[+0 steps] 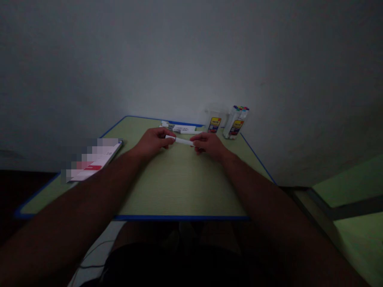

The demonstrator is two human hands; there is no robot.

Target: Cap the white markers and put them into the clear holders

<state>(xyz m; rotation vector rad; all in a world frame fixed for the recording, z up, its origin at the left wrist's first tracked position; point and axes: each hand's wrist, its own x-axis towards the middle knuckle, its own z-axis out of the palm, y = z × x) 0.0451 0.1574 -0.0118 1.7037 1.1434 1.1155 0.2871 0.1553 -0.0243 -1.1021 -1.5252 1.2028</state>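
Observation:
Between my two hands a white marker pen (pixel 184 141) is held almost level above the table. My left hand (pixel 154 140) pinches its left end, where a dark ring shows near the fingertips. The fingers of my right hand (pixel 208 144) close on the other end. Just behind the hands, several more white markers (pixel 186 128) lie on the table near its far edge. To their right stands a clear plastic case (pixel 214 120) with a yellow and dark label. Beside it, a second case (pixel 235 123) is packed with upright markers that have coloured ends.
The light green table (pixel 182 187) has a blue rim and stands against a grey wall (pixel 191 56). At the left lies a flat, pale, partly blurred thing (pixel 97 161) with a red patch. A thin cable (pixel 92 266) hangs below the table at the lower left.

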